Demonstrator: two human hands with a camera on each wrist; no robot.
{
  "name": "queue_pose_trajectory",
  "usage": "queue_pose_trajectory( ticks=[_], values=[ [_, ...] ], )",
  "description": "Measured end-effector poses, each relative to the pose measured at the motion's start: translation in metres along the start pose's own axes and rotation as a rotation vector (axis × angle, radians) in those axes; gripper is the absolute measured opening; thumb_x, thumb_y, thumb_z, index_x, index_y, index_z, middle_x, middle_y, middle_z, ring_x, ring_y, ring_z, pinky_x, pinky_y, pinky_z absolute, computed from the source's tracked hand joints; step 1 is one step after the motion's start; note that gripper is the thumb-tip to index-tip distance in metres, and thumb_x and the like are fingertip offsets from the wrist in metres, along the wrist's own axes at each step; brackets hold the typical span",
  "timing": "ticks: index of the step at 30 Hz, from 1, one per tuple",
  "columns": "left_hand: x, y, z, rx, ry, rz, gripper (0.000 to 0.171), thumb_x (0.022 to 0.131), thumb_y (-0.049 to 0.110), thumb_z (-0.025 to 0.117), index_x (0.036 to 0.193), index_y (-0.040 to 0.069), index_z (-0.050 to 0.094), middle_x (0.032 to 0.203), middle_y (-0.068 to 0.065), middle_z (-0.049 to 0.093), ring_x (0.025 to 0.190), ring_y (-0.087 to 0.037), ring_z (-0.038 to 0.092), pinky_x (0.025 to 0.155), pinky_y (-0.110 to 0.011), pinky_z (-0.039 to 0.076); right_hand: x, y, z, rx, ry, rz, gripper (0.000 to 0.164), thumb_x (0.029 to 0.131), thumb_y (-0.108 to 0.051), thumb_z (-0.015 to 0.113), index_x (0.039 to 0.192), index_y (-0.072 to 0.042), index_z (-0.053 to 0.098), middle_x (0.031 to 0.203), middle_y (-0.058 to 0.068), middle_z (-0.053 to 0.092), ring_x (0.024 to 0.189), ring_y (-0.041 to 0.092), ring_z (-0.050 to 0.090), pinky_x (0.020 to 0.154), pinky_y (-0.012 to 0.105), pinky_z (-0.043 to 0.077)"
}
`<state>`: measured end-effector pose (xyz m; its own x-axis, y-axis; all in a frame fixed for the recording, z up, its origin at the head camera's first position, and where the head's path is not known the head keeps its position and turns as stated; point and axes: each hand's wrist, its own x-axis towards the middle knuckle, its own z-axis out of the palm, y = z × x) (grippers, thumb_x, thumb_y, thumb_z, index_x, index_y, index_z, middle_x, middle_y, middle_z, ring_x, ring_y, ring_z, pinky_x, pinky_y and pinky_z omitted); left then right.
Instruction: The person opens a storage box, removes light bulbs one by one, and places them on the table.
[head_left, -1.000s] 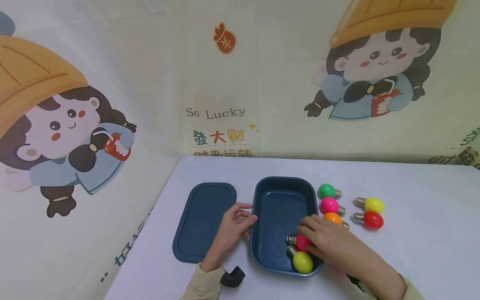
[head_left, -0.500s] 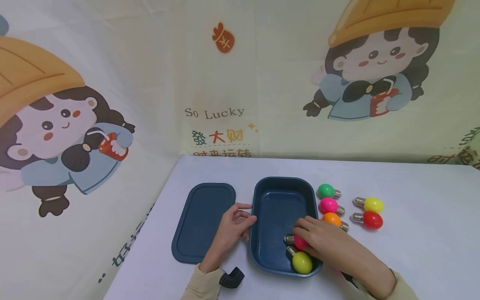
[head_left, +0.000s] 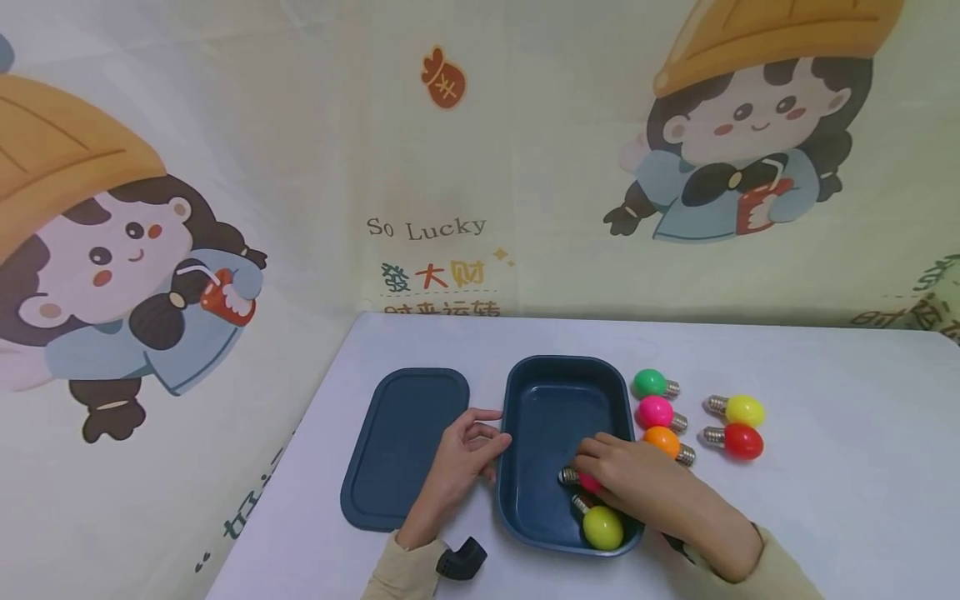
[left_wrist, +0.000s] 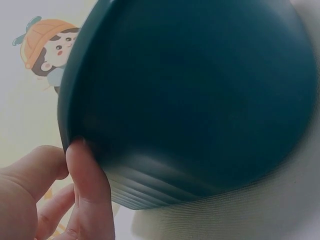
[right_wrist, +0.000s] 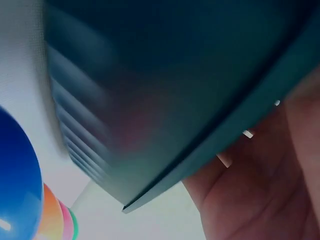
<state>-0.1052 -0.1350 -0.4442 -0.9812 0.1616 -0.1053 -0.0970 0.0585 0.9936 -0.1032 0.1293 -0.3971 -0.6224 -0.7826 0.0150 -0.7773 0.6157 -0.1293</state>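
Observation:
In the head view a dark blue box (head_left: 551,417) stands on the white table. My left hand (head_left: 463,454) touches its left wall; in the left wrist view the fingertips (left_wrist: 86,167) lie against the wall's outer face near the rim. My right hand (head_left: 626,475) reaches over the right rim and grips a pinkish-red light bulb (head_left: 590,482) low inside the box. The bulb's metal base points left, and the fingers hide most of its globe. Just in front of it, a yellow light bulb (head_left: 603,527) lies in the near right corner.
Left of the box lies its flat blue lid (head_left: 408,446). To the right are green (head_left: 649,382), pink (head_left: 655,412), orange (head_left: 662,440), yellow (head_left: 746,410) and red bulbs (head_left: 743,442). A blue bulb (right_wrist: 17,175) shows only in the right wrist view.
My right hand has moved a little left and deeper over the box, carrying the pinkish-red light bulb with it. The left hand stays at the left wall.

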Motion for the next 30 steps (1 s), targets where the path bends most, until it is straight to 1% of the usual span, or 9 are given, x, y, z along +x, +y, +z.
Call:
queue_pose_trajectory(
  ticks=[6,14,19,25,30],
  values=[
    [0.0,-0.001,0.0,-0.002,-0.003,-0.004,0.044,0.091,0.017,0.073,0.13,0.005,0.057,0.093,-0.005,0.063,0.064,-0.011,0.059,0.053,-0.026,0.053,0.002,0.001,0.002,-0.023,0.003,-0.014,0.027,0.081,-0.023,0.083,0.106,-0.015,0.074,0.1,-0.002,0.067,0.09,0.013,0.058,0.069,0.023,0.057],
    [0.0,-0.002,0.0,-0.002,-0.006,-0.006,0.044,0.091,0.017,0.073,0.13,0.005,0.057,0.094,-0.006,0.064,0.066,-0.011,0.059,0.054,-0.025,0.053,-0.001,0.003,-0.003,0.009,0.008,-0.04,0.028,0.083,-0.023,0.081,0.109,-0.015,0.073,0.103,-0.002,0.066,0.094,0.013,0.059,0.072,0.024,0.058],
    [0.0,-0.002,0.0,-0.011,-0.007,-0.003,0.044,0.091,0.016,0.073,0.13,0.004,0.057,0.093,-0.006,0.064,0.065,-0.011,0.059,0.053,-0.025,0.053,-0.006,0.002,-0.013,0.028,0.041,-0.052,0.033,0.081,-0.023,0.083,0.111,-0.016,0.073,0.107,-0.001,0.067,0.099,0.016,0.061,0.074,0.026,0.059],
    [0.001,-0.002,0.0,-0.01,-0.004,-0.003,0.043,0.091,0.017,0.073,0.129,0.005,0.057,0.093,-0.006,0.064,0.065,-0.01,0.059,0.053,-0.025,0.053,-0.015,0.005,-0.02,0.047,0.078,-0.04,0.039,0.078,-0.021,0.085,0.114,-0.017,0.071,0.112,0.0,0.066,0.104,0.019,0.062,0.073,0.026,0.06],
    [0.001,-0.002,-0.001,-0.012,-0.003,-0.001,0.042,0.091,0.016,0.073,0.129,0.005,0.058,0.093,-0.006,0.064,0.065,-0.01,0.059,0.053,-0.025,0.053,-0.023,0.007,-0.026,0.026,0.118,-0.031,0.044,0.075,-0.021,0.087,0.115,-0.018,0.071,0.112,0.001,0.066,0.103,0.02,0.062,0.07,0.027,0.06]
  ],
)
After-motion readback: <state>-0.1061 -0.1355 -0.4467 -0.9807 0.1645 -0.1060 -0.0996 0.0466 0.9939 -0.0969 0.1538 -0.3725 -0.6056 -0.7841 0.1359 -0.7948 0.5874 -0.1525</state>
